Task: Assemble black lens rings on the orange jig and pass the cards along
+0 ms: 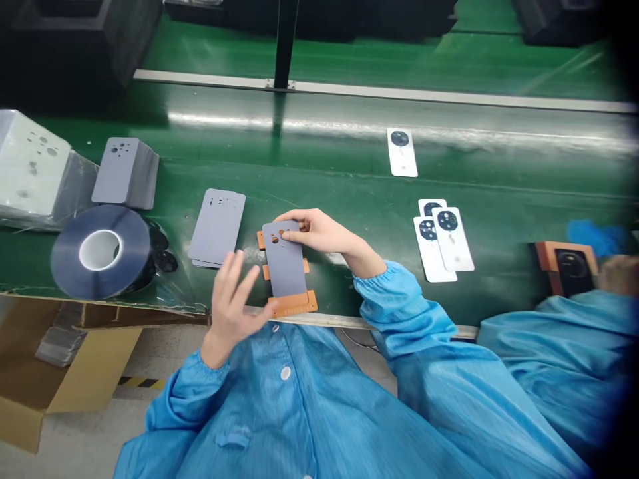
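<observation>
A grey phone back panel (285, 266) with camera holes lies on an orange fixture (293, 305) at the near edge of the green bench. My right hand (319, 233) grips the panel's top end, thumb on its face by the holes and fingers behind the upper edge. Fingers spread, my left hand (232, 303) hovers beside the fixture's lower left corner and holds nothing. Just left of the fixture is a small pile of similar grey panels (217, 226). A taller stack of grey panels (117, 169) stands farther left.
At left sit a large tape roll (74, 249) and a plastic-wrapped stack (32, 166). White panels with dark camera rings (453, 243) lie to the right, one (402, 156) farther back. A co-worker's sleeve (564, 346) and orange fixture (544, 263) are far right. A cardboard box (92, 372) is below left.
</observation>
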{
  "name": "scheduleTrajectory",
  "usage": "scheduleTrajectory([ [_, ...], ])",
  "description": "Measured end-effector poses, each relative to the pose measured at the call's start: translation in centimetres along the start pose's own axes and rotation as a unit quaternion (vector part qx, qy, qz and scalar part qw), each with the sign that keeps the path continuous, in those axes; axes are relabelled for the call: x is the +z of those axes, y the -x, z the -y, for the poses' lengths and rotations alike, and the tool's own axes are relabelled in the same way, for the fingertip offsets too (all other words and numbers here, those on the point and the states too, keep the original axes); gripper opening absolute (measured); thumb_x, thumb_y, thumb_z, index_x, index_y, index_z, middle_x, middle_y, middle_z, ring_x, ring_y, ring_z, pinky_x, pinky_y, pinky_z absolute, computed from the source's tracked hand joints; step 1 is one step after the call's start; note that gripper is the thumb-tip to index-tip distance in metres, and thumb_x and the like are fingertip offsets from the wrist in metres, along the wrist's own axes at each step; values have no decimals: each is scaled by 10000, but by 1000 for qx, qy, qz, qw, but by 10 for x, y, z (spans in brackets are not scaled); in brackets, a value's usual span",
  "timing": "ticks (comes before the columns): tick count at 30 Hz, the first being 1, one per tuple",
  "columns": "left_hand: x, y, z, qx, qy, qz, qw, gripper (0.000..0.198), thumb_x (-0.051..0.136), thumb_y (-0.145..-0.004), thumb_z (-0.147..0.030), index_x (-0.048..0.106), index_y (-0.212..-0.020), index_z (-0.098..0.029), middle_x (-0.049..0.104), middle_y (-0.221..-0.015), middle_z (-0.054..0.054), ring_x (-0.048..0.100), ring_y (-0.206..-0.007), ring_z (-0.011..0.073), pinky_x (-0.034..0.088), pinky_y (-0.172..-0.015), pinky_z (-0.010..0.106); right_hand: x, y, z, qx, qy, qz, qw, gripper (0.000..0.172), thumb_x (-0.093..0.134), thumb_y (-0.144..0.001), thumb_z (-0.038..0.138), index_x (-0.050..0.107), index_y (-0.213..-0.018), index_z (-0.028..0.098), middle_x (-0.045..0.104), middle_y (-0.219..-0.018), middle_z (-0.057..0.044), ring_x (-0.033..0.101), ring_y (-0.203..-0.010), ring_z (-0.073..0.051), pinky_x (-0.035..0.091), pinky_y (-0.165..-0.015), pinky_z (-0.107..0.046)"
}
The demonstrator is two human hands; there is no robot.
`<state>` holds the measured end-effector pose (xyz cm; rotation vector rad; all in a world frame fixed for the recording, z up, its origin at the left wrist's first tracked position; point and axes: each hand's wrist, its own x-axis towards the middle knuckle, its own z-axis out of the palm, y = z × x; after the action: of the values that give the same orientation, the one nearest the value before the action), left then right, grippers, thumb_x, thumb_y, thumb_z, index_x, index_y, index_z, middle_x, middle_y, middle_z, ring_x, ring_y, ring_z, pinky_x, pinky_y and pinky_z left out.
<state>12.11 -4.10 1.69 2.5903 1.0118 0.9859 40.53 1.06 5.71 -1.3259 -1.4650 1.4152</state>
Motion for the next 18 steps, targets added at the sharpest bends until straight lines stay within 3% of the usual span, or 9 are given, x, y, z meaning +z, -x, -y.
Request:
scheduleTrajectory([
  [3,16,17,-21,58,31,98,993,810,765,-900,-487,455,-1590,-199,417,-1672,230,361,-1577,418,401,-1225,599,4,9,-7,-19,59,-5,998,306,701,-919,293,748,-1193,164,793,-1150,-85,747,-931,-207,609,-801,-317],
  [6,29,32,-30,64,21,160,985,685,711,-959,-404,494,-1566,-172,398,-1677,242,299,-1608,398,370,-1241,607,6,16,-14,-30,115,-10,993,327,672,-947,289,740,-1256,203,785,-1164,-67,738,-920,-210,598,-807,-326],
  [9,34,39,-30,56,9,174,983,559,652,-988,-249,540,-1534,-215,379,-1693,211,261,-1624,375,372,-1235,623,9,20,-18,-63,216,-35,974,357,663,-963,272,729,-1309,214,758,-1167,-85,713,-970,-236,584,-879,-375],
  [13,34,39,-27,62,4,176,982,475,642,-994,-227,601,-1466,-202,416,-1672,212,283,-1615,377,389,-1221,634,19,20,-23,-102,372,-66,920,363,645,-976,246,724,-1316,145,674,-1280,-173,622,-1178,-316,524,-1044,-471],
  [18,34,40,-28,61,13,189,980,466,622,-1008,-232,601,-1472,-198,480,-1637,190,370,-1583,355,376,-1238,624,35,26,-29,-93,455,-90,881,360,553,-1026,233,709,-1337,142,644,-1346,-204,574,-1210,-348,518,-1034,-520],
])
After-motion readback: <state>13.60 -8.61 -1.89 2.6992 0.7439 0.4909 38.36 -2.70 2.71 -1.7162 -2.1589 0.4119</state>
